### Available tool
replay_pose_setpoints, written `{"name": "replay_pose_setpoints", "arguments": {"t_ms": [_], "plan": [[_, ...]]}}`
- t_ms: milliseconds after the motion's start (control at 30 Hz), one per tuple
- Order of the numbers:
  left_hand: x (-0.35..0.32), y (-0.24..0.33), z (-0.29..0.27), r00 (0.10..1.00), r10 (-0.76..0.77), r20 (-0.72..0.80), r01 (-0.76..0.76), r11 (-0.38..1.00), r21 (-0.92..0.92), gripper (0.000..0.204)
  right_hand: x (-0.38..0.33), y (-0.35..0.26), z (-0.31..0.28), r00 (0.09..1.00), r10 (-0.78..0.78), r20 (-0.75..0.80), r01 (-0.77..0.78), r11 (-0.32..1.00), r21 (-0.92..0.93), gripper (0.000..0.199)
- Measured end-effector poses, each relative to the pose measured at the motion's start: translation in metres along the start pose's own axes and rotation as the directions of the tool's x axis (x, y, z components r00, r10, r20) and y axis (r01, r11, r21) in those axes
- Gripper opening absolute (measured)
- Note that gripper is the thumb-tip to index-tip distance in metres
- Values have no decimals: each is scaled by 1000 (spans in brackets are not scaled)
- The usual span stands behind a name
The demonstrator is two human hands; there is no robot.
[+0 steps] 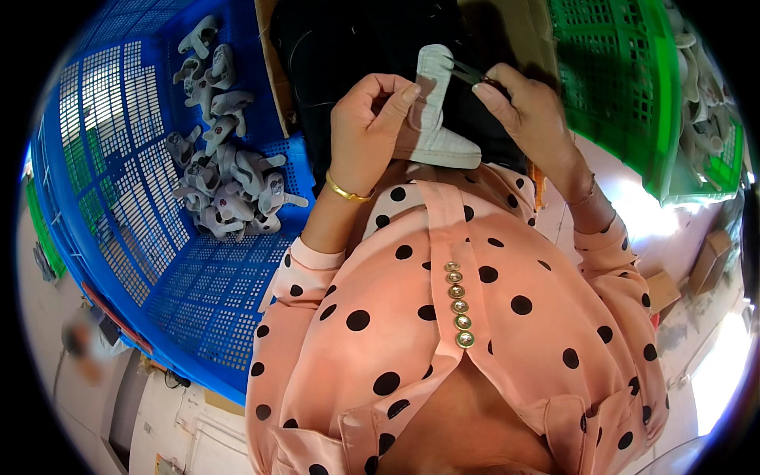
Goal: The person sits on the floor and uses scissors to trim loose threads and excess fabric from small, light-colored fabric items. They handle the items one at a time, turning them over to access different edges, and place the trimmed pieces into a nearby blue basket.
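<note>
Over my lap, a white stitched shoe upper (431, 107) stands with its narrow strip pointing away from me and its wider part nearest my body. My left hand (368, 123) pinches its left edge between thumb and fingers. A pair of small thread snips (465, 73) sits in my right hand (526, 107), its fingers closed around the handles. The dark blades reach left to the far end of the strip, touching it or very close. Whether a thread lies between the blades is too small to tell.
On my left stands a large blue perforated crate (210, 317) with a heap of grey-white shoe uppers (229, 186) inside. A green crate (617, 95) at the right has more pale pieces (701, 103) beside it. Cardboard (518, 36) stands beyond my right hand; boxes (708, 261) lie farther right.
</note>
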State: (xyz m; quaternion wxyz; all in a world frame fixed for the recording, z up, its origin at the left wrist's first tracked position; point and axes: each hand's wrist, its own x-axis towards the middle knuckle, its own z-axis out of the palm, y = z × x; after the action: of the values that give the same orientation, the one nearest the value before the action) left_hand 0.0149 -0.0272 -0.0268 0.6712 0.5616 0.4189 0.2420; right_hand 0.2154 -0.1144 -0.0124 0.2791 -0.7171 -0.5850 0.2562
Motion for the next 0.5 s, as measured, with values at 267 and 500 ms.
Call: {"name": "replay_pose_setpoints", "arguments": {"t_ms": [267, 500], "plan": [[-7, -4, -28, 909, 338, -245, -256, 915, 311, 17, 14, -17, 33, 852, 377, 365, -520, 697, 494, 36], [-22, -1, -35, 851, 504, 151, -469, 597, 650, 21, 3, -33, 34, 881, 302, 364, -473, 591, 653, 28]]}}
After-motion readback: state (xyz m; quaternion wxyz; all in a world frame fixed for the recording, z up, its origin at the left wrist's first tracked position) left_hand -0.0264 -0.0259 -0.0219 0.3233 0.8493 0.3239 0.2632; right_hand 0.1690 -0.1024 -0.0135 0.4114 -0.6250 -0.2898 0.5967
